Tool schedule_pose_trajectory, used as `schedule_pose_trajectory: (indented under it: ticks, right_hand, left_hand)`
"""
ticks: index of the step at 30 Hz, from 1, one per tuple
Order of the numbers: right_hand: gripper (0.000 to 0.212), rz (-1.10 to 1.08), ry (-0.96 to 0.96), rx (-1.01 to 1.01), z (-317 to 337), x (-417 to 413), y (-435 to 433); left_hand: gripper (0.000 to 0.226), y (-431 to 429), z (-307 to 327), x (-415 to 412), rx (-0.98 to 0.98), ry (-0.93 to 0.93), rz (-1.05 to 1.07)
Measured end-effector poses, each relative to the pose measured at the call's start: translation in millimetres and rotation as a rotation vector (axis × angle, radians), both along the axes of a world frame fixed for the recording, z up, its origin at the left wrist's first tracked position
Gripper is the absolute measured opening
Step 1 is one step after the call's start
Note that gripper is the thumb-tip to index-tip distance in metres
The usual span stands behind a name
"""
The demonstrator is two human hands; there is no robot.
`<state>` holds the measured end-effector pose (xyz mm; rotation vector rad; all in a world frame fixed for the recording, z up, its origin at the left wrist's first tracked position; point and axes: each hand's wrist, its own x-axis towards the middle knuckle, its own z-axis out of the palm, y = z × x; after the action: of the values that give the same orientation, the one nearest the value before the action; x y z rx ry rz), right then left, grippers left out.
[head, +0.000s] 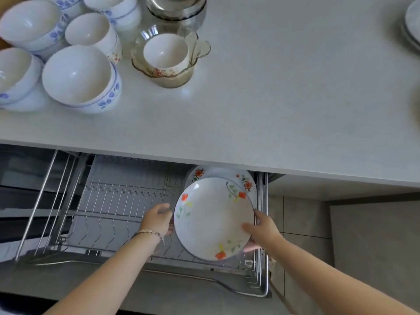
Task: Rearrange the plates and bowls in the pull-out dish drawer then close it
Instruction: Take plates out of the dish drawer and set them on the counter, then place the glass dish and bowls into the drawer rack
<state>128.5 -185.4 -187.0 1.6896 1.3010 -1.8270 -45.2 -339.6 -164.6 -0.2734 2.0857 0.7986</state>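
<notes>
We note 1 flowered plate (211,219) held between both hands. Left hand (158,220) curls under its left rim. Right hand (261,233) grips it, thumb on top, fingers beneath. 2nd plate (218,172) just beyond them, drawer rack (113,201) below. Bowls (77,73) well beyond the left hand.

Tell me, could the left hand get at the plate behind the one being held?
Probably not yet: the left hand is busy gripping the held plate, which covers most of the back plate, itself tucked partly under the countertop.
</notes>
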Motion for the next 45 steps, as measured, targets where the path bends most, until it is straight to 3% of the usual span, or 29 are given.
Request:
schedule_pose_trajectory:
  ticks: [5,12,27,31,34,38,41,45]
  right_hand:
    - [0.048,-0.248,0.036,0.053,-33,-22,10]
    - [0.046,-0.210,0.032,0.162,-61,-38,19]
    - [0.038,0.214,-0.126,0.310,-55,-28,14]
    - [0.040,0.568,-0.141,0.270,-13,-30,14]
    - [0.037,0.802,-0.018,0.187,32,-48,14]
    - [0.025,0.702,0.253,0.214,83,-103,27]
    - [0.012,0.300,0.401,0.211,116,-158,48]
    - [0.050,0.031,0.395,0.221,133,-234,76]
  left_hand:
    - [0.028,2,-18,-3,0.032,-0.124,0.237]
    - [0.033,0,-24,18,0.001,-0.188,0.207]
    - [0.038,10,1,54,0.087,-0.168,0.337]
    - [0.035,18,23,61,0.113,-0.128,0.315]
    - [0.032,26,46,43,0.179,-0.021,0.280]
    - [0.026,44,85,-15,0.327,0.185,0.255]
    - [0.032,64,103,-76,0.435,0.246,0.281]
    - [0.048,101,107,-147,0.543,0.122,0.239]
